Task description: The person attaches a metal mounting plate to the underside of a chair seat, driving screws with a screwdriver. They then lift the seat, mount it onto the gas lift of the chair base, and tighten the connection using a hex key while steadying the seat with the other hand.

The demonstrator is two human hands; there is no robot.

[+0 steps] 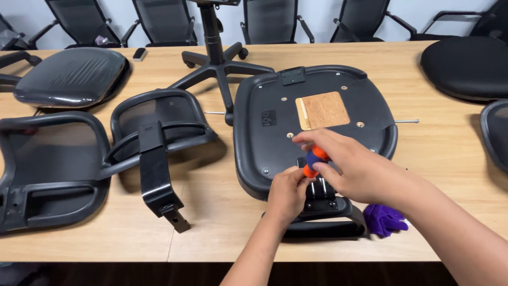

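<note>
A: Nearest us, our left hand pinches low at the front edge of the upturned seat pan, and what its fingers grip we can't make out.

B: Our right hand grasps the orange-and-blue screwdriver over that same edge; its tip is hidden. An armrest lies just before the pan.

A: A purple cloth sits right of it, half covered by our forearm.

B: Beyond the pan, the wheeled base is cut off.
</note>
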